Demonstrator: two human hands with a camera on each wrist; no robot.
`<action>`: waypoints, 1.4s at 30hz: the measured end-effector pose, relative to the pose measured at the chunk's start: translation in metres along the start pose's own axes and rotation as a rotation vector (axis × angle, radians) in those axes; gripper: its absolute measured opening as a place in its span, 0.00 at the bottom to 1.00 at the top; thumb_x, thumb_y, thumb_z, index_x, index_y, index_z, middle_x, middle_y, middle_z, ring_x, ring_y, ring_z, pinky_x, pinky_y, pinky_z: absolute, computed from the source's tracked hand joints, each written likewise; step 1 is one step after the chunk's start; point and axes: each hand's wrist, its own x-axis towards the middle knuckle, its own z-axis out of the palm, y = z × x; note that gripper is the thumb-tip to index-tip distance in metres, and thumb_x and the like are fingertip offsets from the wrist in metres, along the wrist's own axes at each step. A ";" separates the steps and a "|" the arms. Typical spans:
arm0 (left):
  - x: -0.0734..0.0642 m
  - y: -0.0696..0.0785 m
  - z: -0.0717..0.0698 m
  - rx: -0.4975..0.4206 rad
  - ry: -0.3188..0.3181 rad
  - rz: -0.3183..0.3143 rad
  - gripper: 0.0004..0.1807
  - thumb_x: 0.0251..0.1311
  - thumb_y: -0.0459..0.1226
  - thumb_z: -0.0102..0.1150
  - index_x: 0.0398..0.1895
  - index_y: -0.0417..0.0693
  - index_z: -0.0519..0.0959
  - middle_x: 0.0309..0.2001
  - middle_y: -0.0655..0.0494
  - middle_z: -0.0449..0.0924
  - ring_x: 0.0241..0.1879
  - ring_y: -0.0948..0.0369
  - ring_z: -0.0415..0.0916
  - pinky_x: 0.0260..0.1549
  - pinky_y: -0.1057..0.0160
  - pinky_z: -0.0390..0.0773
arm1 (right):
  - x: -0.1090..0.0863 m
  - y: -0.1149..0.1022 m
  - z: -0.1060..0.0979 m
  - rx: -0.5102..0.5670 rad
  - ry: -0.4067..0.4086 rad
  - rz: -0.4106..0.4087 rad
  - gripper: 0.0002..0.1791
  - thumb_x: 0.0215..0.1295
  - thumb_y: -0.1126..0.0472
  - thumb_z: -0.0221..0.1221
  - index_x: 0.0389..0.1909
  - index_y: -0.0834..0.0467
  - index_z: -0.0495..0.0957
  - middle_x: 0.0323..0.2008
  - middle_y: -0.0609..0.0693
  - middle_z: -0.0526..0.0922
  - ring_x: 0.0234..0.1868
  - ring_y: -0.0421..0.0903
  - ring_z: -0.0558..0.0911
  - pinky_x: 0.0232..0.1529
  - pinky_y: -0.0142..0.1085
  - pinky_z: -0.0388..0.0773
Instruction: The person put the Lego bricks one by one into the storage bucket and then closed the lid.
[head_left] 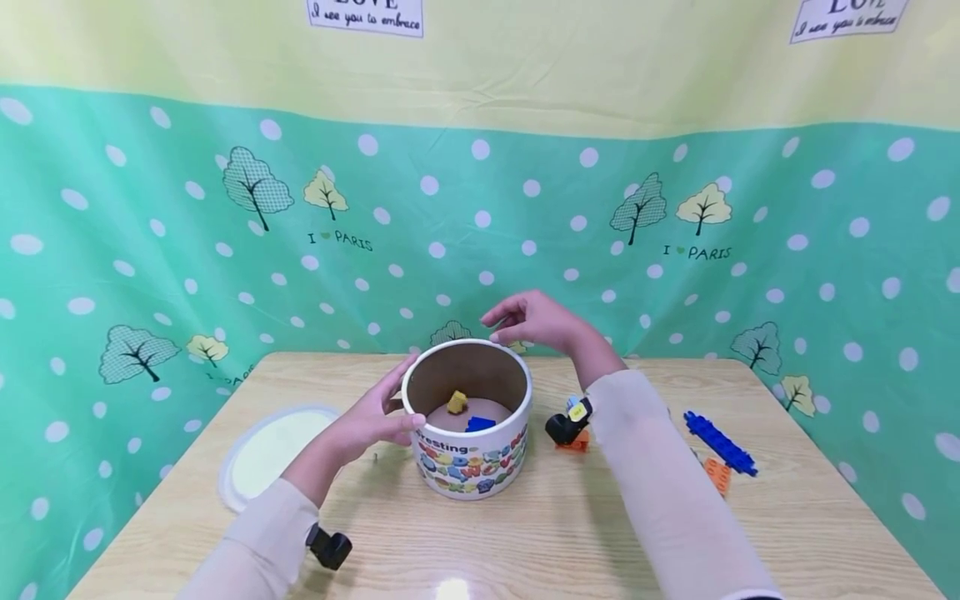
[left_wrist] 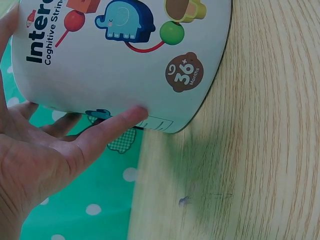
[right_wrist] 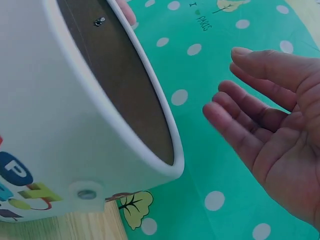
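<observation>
A white round bucket (head_left: 472,467) with colourful letters and pictures stands upright in the middle of the table. Inside it lie a small yellow block (head_left: 457,403) and a blue block (head_left: 480,424). My left hand (head_left: 375,417) rests against the bucket's left side, thumb at the front and fingers farther back. In the left wrist view its spread, fairly straight fingers (left_wrist: 117,125) touch the printed wall. Just above the bucket's far right rim hovers my right hand (head_left: 536,321), loosely bent. The right wrist view shows nothing between its fingers (right_wrist: 232,125), which are apart from the rim.
A round white lid (head_left: 262,467) lies left of the bucket. To the right are a long blue block strip (head_left: 720,443) and an orange block (head_left: 717,475). Another orange block (head_left: 576,442) sits partly hidden beneath the right wrist. A patterned green curtain (head_left: 480,250) hangs behind the table.
</observation>
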 end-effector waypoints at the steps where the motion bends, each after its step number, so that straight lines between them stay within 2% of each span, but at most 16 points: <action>1: 0.000 0.000 0.000 0.001 0.000 0.001 0.54 0.55 0.43 0.70 0.78 0.69 0.43 0.76 0.45 0.44 0.69 0.35 0.51 0.41 0.46 0.82 | -0.001 0.001 0.000 0.007 0.007 -0.006 0.16 0.61 0.63 0.67 0.50 0.59 0.82 0.47 0.51 0.84 0.48 0.49 0.81 0.50 0.42 0.80; 8: 0.001 0.000 0.001 0.001 -0.006 0.016 0.54 0.55 0.43 0.69 0.78 0.71 0.44 0.76 0.44 0.43 0.69 0.33 0.51 0.40 0.46 0.82 | -0.013 0.008 0.000 0.085 0.052 -0.081 0.15 0.60 0.65 0.67 0.49 0.61 0.82 0.46 0.52 0.84 0.45 0.52 0.81 0.49 0.44 0.80; 13: 0.001 -0.001 0.000 0.002 -0.007 0.014 0.53 0.55 0.43 0.69 0.77 0.73 0.45 0.76 0.46 0.43 0.69 0.34 0.50 0.40 0.45 0.82 | -0.027 0.014 0.000 0.076 0.116 -0.101 0.15 0.59 0.64 0.68 0.48 0.60 0.83 0.45 0.57 0.81 0.44 0.52 0.79 0.48 0.45 0.79; 16: 0.001 -0.001 0.000 0.002 -0.008 0.016 0.53 0.56 0.42 0.69 0.78 0.70 0.44 0.76 0.44 0.43 0.69 0.34 0.51 0.41 0.44 0.81 | -0.035 0.020 0.001 0.079 0.151 -0.088 0.16 0.60 0.62 0.68 0.49 0.58 0.83 0.47 0.57 0.81 0.47 0.51 0.78 0.48 0.43 0.78; 20: 0.001 -0.001 0.000 0.004 -0.011 0.024 0.55 0.56 0.42 0.69 0.79 0.67 0.42 0.76 0.41 0.42 0.69 0.32 0.51 0.41 0.44 0.81 | -0.046 0.029 0.003 0.105 0.192 -0.064 0.16 0.60 0.60 0.68 0.50 0.56 0.82 0.48 0.52 0.82 0.49 0.50 0.78 0.47 0.43 0.79; 24: 0.000 -0.001 0.000 0.000 -0.011 0.021 0.54 0.56 0.42 0.69 0.78 0.68 0.43 0.76 0.41 0.42 0.68 0.32 0.50 0.41 0.45 0.82 | -0.057 0.036 0.003 0.096 0.235 -0.062 0.17 0.60 0.58 0.68 0.50 0.55 0.82 0.47 0.50 0.82 0.49 0.50 0.79 0.47 0.43 0.80; 36: 0.001 -0.002 0.000 0.001 -0.008 0.020 0.53 0.56 0.41 0.69 0.78 0.70 0.44 0.76 0.42 0.44 0.68 0.33 0.51 0.40 0.46 0.82 | -0.088 0.068 0.006 0.118 0.268 -0.012 0.21 0.62 0.64 0.66 0.56 0.59 0.78 0.49 0.57 0.78 0.51 0.55 0.79 0.50 0.43 0.80; 42: 0.002 -0.003 0.000 -0.003 -0.006 0.023 0.53 0.55 0.42 0.69 0.77 0.72 0.45 0.76 0.43 0.43 0.68 0.33 0.52 0.40 0.46 0.82 | -0.103 0.085 0.010 0.100 0.294 0.006 0.20 0.61 0.62 0.67 0.55 0.57 0.79 0.50 0.56 0.78 0.52 0.54 0.77 0.52 0.44 0.79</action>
